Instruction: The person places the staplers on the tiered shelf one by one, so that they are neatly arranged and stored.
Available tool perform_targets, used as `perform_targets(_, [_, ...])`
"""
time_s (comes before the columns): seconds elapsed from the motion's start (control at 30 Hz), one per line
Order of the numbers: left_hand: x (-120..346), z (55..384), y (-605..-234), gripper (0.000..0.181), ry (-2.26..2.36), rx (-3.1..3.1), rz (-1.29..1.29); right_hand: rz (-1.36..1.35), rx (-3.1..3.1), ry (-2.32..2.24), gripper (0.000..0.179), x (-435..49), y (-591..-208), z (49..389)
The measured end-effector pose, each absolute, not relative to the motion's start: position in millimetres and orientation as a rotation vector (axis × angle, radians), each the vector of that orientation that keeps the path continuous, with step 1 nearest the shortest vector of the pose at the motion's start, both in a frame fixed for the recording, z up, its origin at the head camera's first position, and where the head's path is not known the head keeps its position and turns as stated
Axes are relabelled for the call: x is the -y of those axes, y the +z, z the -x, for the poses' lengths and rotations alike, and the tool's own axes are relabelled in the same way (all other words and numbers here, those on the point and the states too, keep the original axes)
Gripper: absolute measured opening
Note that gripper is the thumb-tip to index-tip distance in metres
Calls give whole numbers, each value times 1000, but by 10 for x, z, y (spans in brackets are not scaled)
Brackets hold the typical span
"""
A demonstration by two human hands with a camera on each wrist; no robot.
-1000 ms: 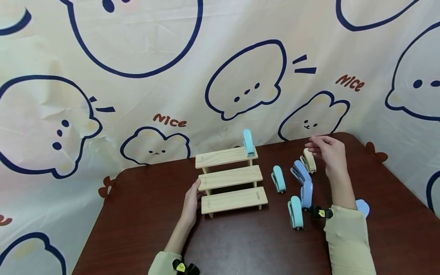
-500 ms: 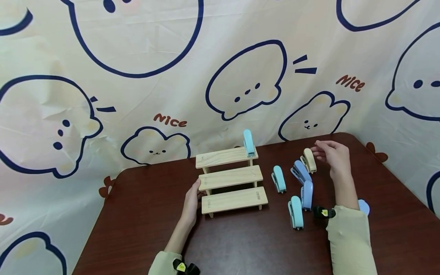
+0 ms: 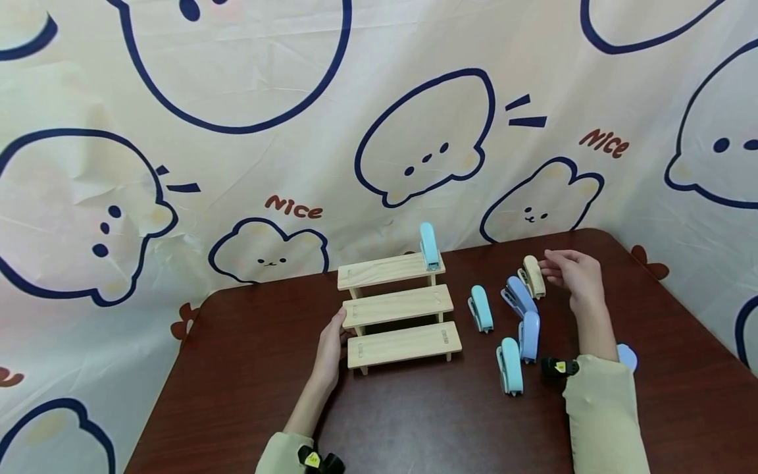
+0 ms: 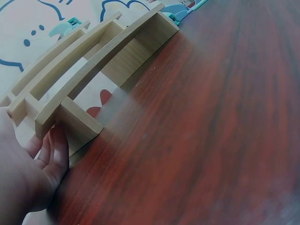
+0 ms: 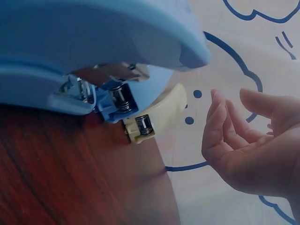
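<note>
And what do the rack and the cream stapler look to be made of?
The rack: likely bare wood, pale and matt, since grain lines show.
The cream stapler: probably smooth plastic, judging by its evenly coloured, moulded-looking body, with shiny, metal-looking parts at one end.

- It seems a cloth-screened corner; home, office or studio, I cannot tell.
- A cream cloth with navy cartoon animals (image 3: 414,39) hangs behind and beside the dark red-brown, wood-grained surface (image 3: 438,421).

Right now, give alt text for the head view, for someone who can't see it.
A person's left grip holds a three-tier rack, one stapler on its top tier. The empty right grip is beside a cream stapler; four other staplers are on the table.
</note>
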State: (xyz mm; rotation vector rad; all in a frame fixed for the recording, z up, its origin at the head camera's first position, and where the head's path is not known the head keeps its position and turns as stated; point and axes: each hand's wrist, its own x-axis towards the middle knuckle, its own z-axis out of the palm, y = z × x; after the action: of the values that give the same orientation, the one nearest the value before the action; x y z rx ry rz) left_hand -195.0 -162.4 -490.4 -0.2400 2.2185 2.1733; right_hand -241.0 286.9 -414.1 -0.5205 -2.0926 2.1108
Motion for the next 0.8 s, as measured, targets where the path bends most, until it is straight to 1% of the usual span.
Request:
perform_targets(0.13, [1624,1944,-4892,64,2175,-2220,231,548,2143,2070,18,-2879,-4190,2428])
perform_targets(0.53, [1619,1943,-4874,61,2185,-2238,189,598,2261,1989,34,-2911,-4341,2473])
perform_targets(0.8, [1625,1946,-4888,58,2194,-2226,182,576,2350,1972,49,-2917,-4425,2498])
